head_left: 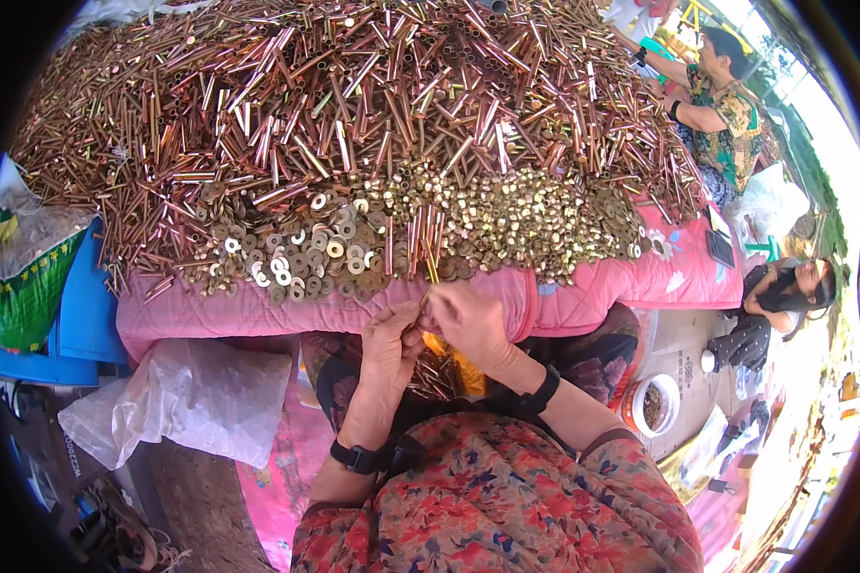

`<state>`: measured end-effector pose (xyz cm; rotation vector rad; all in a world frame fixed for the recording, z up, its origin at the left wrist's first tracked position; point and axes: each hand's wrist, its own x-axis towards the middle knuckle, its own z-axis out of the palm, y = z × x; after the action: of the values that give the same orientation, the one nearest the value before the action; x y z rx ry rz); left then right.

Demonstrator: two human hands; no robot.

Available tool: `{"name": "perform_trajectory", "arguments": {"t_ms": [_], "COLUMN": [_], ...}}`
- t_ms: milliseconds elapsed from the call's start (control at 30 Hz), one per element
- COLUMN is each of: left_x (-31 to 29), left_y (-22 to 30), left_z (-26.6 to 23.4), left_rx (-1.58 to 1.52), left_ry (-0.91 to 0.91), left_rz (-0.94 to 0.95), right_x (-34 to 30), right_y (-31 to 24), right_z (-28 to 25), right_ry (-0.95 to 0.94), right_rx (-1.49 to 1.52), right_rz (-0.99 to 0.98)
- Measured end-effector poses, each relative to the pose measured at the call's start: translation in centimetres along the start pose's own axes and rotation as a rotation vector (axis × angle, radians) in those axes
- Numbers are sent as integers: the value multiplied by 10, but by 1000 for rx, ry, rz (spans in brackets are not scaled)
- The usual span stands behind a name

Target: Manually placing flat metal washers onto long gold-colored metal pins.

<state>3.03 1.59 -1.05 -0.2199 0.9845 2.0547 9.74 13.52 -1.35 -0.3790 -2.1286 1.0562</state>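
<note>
Just in front of the table edge, my left hand and my right hand meet with fingers closed. A thin brass-coloured metal rod stands out beyond their fingertips, its lower part hidden by the fingers. My left fingers pinch around it, and the right fingertips, slightly blurred, close at the same spot. Beyond the hands is a small row of copper-coloured tubes. Flat round washers are spread left of it, small brass-coloured nuts to the right. In my lap, more metal tubes lie beside something yellow.
A large heap of metal tubes covers the table behind. Pink quilted cloth drapes the front edge. Clear plastic sheeting hangs at left, near a blue chair. A white bucket stands right. Another person works at far right; someone sits nearer.
</note>
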Motion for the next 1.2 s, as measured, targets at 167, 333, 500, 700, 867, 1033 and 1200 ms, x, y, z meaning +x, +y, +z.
{"name": "perform_trajectory", "arguments": {"t_ms": [167,333,500,700,867,1033,1200], "left_x": [-2,-4,-8,-2,2,-4,-1], "left_y": [11,12,11,3,-7,-17,-21], "left_z": [-11,-13,-9,-9,-11,6,8], "left_rx": [-27,-20,84,166,166,66,70], "left_ry": [76,123,163,38,-14,-57,-5], "left_rz": [11,40,103,188,334,259,179], "right_x": [21,35,35,22,11,-9,11], "right_y": [3,19,8,14,4,-11,0], "right_z": [2,10,-4,-14,-14,-4,-35], "right_ry": [-75,-209,-50,-108,-225,-412,-551], "right_rx": [-211,-322,264,973,960,496,109], "right_rz": [-205,194,426,613,782,547,223]}}
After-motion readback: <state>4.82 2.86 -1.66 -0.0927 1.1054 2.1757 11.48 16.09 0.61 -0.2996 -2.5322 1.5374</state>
